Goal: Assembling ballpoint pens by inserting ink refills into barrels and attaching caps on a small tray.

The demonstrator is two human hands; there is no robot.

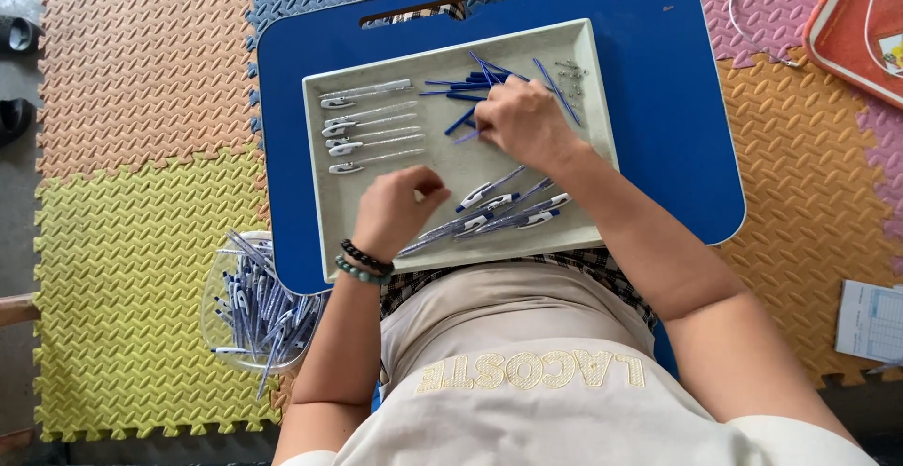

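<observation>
Pen parts being sorted on a grey tray

The right hand pinches thin blue refills at the tray's far end; the left hand, fingers curled shut, holds nothing visible beside assembled pens. The tray sits on a blue lap table over foam floor mats, with open margins at both sides.

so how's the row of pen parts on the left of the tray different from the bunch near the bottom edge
The left row of pen parts lies spaced apart, roughly parallel, while the bottom bunch of pens overlaps in a slanted pile. The row looks mostly pale and clear; the bunch shows more blue. The left hand is closed beside the bunch; neither hand touches the row. Both lie in the grey tray.
</observation>
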